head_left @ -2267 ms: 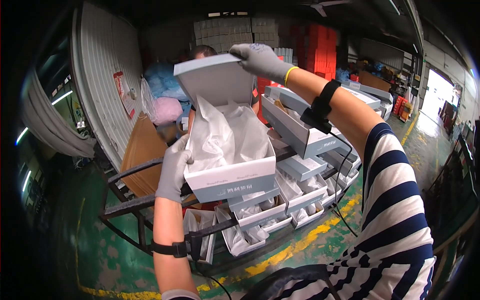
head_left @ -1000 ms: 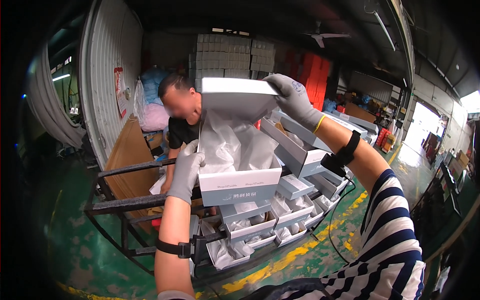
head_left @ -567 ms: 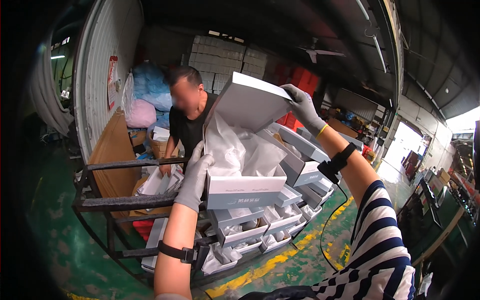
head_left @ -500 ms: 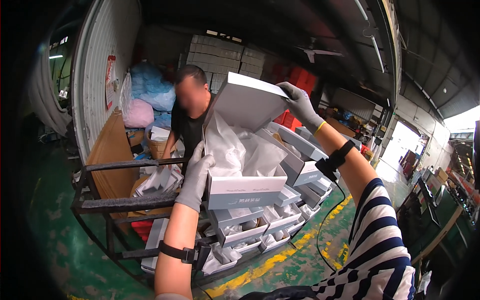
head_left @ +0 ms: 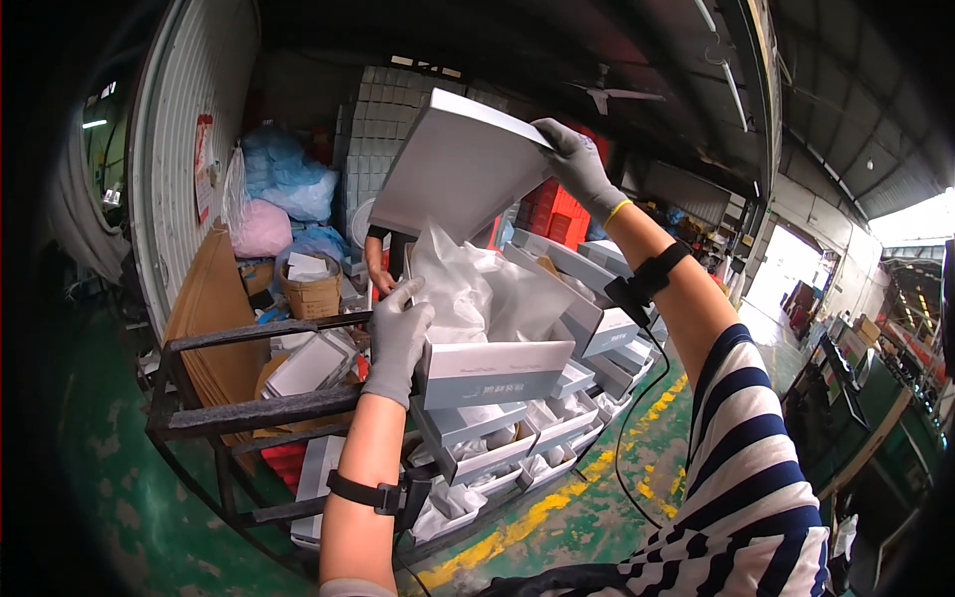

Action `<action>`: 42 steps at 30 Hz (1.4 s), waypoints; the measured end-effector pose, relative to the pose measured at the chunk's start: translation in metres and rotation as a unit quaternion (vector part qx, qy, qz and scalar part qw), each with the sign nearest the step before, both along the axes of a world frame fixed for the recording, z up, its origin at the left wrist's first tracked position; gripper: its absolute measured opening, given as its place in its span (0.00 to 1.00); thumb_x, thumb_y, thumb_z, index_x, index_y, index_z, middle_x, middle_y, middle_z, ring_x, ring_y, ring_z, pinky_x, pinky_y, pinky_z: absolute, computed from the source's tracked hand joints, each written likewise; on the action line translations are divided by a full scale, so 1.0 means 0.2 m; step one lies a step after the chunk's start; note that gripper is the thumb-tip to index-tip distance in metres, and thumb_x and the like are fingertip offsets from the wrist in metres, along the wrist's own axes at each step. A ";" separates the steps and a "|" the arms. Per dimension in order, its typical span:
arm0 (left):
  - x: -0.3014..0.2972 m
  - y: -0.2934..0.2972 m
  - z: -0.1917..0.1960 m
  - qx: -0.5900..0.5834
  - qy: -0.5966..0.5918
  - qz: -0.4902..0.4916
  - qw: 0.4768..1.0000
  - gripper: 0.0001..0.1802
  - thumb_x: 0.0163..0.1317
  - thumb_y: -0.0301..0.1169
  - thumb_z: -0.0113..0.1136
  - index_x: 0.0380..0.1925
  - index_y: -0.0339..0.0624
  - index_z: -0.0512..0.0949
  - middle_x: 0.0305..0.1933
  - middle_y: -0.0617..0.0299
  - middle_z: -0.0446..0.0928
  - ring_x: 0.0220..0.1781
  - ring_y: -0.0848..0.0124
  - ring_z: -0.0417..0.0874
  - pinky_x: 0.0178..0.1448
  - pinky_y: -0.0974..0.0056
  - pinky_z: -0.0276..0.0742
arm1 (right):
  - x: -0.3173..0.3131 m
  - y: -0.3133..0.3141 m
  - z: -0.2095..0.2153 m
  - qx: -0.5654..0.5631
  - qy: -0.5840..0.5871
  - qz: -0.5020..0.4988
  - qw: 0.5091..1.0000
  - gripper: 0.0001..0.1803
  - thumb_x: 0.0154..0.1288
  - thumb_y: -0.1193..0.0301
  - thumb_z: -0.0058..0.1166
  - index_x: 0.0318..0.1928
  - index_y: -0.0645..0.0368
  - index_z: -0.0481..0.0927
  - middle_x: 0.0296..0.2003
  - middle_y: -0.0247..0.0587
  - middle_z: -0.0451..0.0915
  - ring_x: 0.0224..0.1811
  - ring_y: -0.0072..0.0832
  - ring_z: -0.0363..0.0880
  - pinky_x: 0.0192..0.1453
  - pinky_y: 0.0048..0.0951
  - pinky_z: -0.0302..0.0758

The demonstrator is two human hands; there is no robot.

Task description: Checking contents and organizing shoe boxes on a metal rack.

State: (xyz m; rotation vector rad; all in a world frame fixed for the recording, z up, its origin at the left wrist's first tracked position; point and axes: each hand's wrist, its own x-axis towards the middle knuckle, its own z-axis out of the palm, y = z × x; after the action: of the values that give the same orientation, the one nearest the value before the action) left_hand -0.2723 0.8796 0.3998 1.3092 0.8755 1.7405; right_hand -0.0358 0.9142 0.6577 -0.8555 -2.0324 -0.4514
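My right hand (head_left: pixel 580 167), in a grey glove, grips the upper right corner of a white box lid (head_left: pixel 463 164), which tilts up above an open shoebox-like box (head_left: pixel 495 373). White tissue paper (head_left: pixel 453 289) stands up out of this grey-and-white box; what lies under the paper is hidden. My gloved left hand (head_left: pixel 400 338) is closed on the box's left side. Beneath it sit several more open boxes (head_left: pixel 482 466) with paper inside. Whether the lid is still joined at the back cannot be seen.
A black metal frame cart (head_left: pixel 264 408) with padded bars stands at the left, beside cardboard sheets (head_left: pixel 204 318). Behind the lid, another person's arm (head_left: pixel 379 267) shows. A carton (head_left: pixel 311 291), plastic bags (head_left: pixel 288 174) and red crates (head_left: pixel 557 214) are farther back. A cable hangs from my right wrist strap.
My right hand has moved up and left, lifting the lid higher and farther over. The lid now hides the other person's head. My left hand stays at the box's side.
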 end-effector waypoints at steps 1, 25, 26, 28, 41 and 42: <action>0.00 0.00 0.00 -0.001 -0.001 -0.001 1.000 0.30 0.51 0.25 0.58 0.59 0.31 0.78 0.40 0.59 0.83 0.35 0.77 0.79 0.42 0.72 0.75 | 0.00 -0.01 0.00 -0.001 -0.001 -0.001 1.000 0.17 0.61 0.78 0.53 0.51 0.55 0.79 0.45 0.49 0.83 0.50 0.46 0.82 0.53 0.37 0.78; 0.00 -0.14 0.13 -0.036 -0.052 -0.065 0.996 0.26 0.54 0.19 0.51 0.55 0.27 0.79 0.32 0.69 0.76 0.27 0.85 0.69 0.33 0.79 0.64 | 0.35 0.15 -0.32 0.111 -0.105 -0.018 0.988 0.21 0.59 0.78 0.57 0.54 0.55 0.78 0.48 0.43 0.83 0.53 0.42 0.82 0.57 0.35 0.79; -0.01 -0.15 0.12 -0.030 -0.039 -0.071 0.996 0.26 0.55 0.19 0.51 0.56 0.27 0.79 0.34 0.69 0.76 0.28 0.85 0.69 0.34 0.79 0.64 | 0.36 0.17 -0.32 0.099 -0.101 -0.005 0.990 0.20 0.59 0.77 0.57 0.54 0.55 0.78 0.48 0.42 0.83 0.52 0.42 0.82 0.57 0.35 0.79; 0.02 -0.16 0.13 -0.032 -0.046 -0.047 0.997 0.26 0.55 0.19 0.51 0.56 0.27 0.79 0.34 0.69 0.76 0.29 0.85 0.69 0.34 0.79 0.64 | 0.37 0.18 -0.31 0.054 -0.070 0.016 0.996 0.19 0.60 0.77 0.58 0.54 0.54 0.78 0.47 0.42 0.83 0.51 0.41 0.82 0.55 0.35 0.79; 0.02 -0.16 0.15 -0.044 -0.008 -0.047 0.998 0.29 0.50 0.20 0.48 0.56 0.24 0.77 0.42 0.57 0.81 0.36 0.78 0.78 0.44 0.74 0.75 | 0.41 0.12 -0.29 0.040 -0.036 0.017 0.998 0.16 0.66 0.71 0.58 0.54 0.57 0.78 0.45 0.45 0.84 0.47 0.38 0.84 0.52 0.33 0.79; 0.01 -0.15 0.14 -0.042 -0.009 -0.047 0.998 0.29 0.50 0.20 0.48 0.56 0.24 0.77 0.42 0.57 0.81 0.36 0.78 0.78 0.44 0.74 0.75 | 0.40 0.10 -0.28 0.042 -0.037 0.017 0.998 0.16 0.66 0.71 0.58 0.54 0.57 0.78 0.45 0.45 0.84 0.47 0.38 0.84 0.52 0.33 0.79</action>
State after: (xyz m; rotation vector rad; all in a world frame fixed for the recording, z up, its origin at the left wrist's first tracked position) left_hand -0.2699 0.8492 0.4284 1.2573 0.8544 1.6229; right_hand 0.0444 0.9350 0.6014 -0.7626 -2.0770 -0.5521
